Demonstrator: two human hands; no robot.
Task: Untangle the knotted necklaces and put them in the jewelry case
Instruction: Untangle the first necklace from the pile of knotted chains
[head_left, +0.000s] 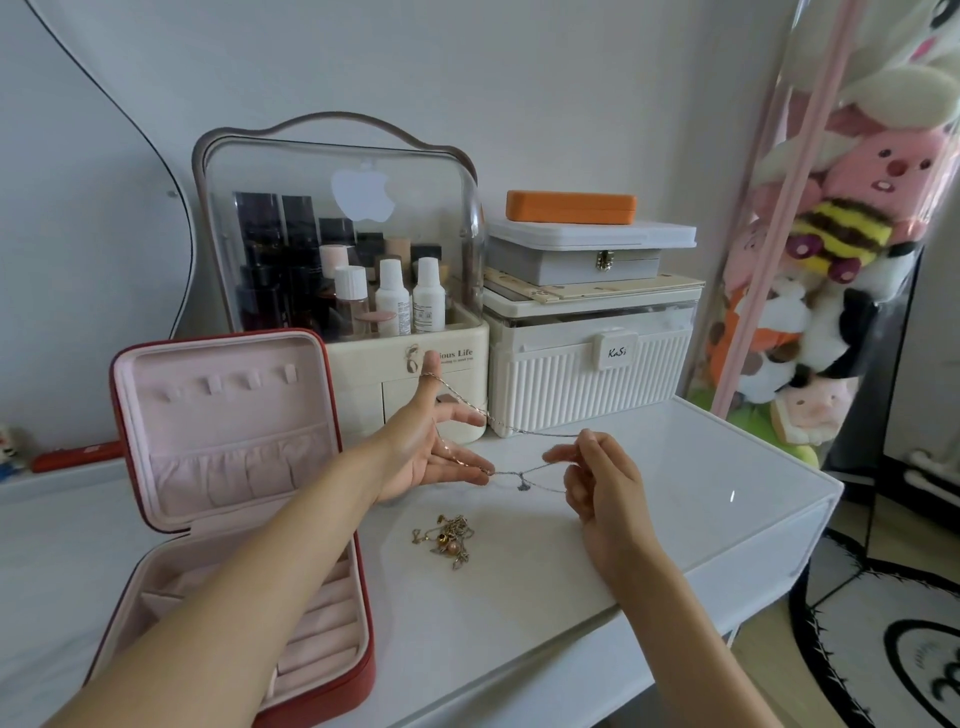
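White desk (675, 467); both hands stretch thin chain (524, 430)

- Left hand (431, 447) is out in front, palm facing right, fingers spread wide and pretty much straight, index pointing up and away.
- Left forearm comes in bare from the near left, angling toward the far right.
- Right hand (597, 478) sits just right of it, back toward the camera, fingers curled in with the fingertips (558, 457) pinched together.
- Right forearm enters from the near right.
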